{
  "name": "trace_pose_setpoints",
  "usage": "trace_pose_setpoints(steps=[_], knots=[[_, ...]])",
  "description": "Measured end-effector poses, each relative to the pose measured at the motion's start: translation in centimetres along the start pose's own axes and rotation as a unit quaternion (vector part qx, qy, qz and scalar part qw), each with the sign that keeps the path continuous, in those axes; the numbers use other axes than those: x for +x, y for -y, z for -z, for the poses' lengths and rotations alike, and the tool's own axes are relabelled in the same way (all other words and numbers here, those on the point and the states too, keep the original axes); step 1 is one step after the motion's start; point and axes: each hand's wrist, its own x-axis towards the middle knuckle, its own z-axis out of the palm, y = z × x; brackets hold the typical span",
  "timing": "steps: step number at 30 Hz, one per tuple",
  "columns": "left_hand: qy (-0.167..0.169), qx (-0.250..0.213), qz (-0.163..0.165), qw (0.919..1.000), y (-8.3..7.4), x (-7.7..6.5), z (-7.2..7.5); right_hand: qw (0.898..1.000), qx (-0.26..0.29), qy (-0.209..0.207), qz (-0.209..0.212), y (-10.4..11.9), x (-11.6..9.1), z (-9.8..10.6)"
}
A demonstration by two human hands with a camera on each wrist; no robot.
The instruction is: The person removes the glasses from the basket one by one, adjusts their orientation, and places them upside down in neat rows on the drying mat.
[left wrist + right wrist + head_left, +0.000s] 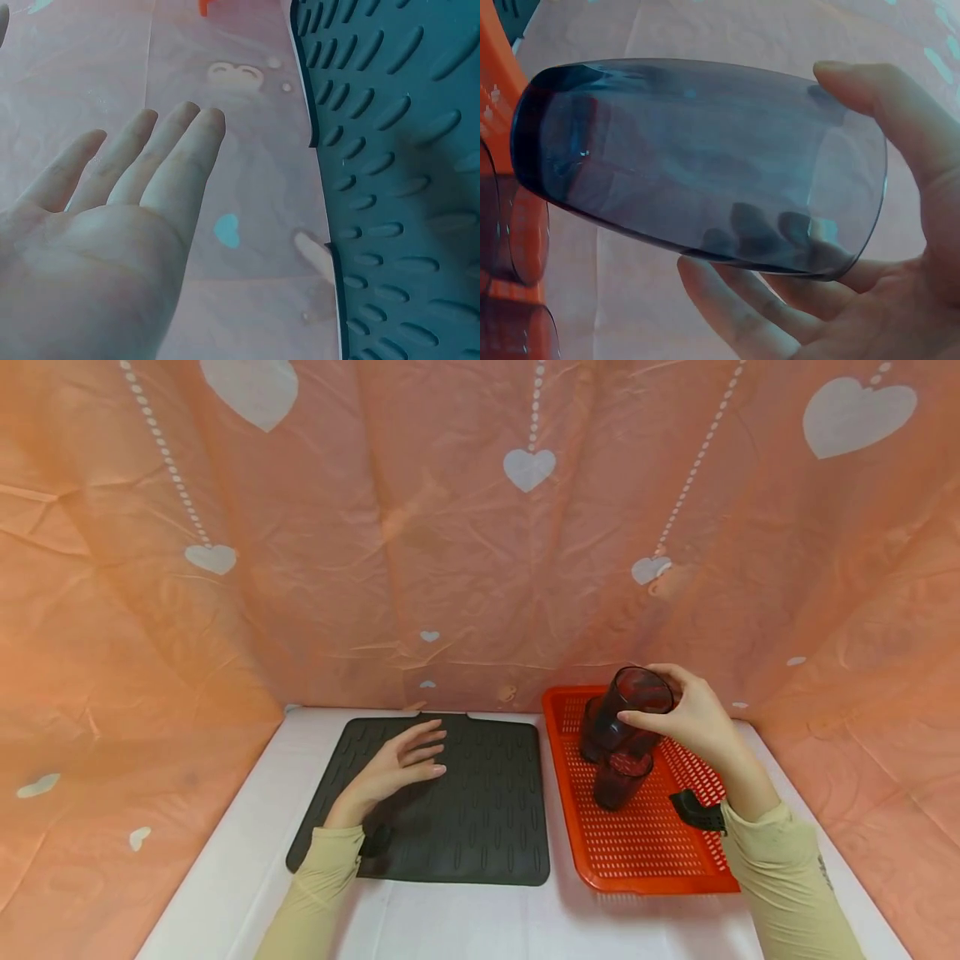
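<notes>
Tinted glass (697,165) over red basket (566,793), mouth tilted toward one o'clock, rim end gripped by nearer right hand (697,718); left hand (393,768) empty, fingers loosely extended, glass between its two and three o'clock.

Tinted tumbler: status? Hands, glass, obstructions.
Right hand grips tinted tumbler near rim, tilted over orange basket. Left hand empty, above black draining mat. Other tumblers close by.
</notes>
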Motion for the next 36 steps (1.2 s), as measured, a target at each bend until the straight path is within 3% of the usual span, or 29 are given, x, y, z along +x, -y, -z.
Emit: trace_pose_setpoints(steps=[7, 18, 29, 36], knots=[[0.0, -0.03, -0.01, 0.9995, 0.1, 0.4, -0.4, 1.0, 0.021, 0.019, -0.007, 0.5, 0.7, -1.6], [-0.009, -0.023, -0.027, 0.9993, -0.3, 1.2, -1.2, 0.998, 0.049, 0.029, 0.001, 1.2, 2.2, -4.1], [-0.001, -0.047, -0.061, 0.9971, -0.5, 2.2, -2.6, 0.994, 0.094, 0.053, 0.0, 1.6, 2.7, -6.9], [-0.009, -0.047, -0.05, 0.9976, -0.5, 2.3, -3.2, 0.992, 0.107, 0.06, -0.017, 1.6, 2.7, -8.3]])
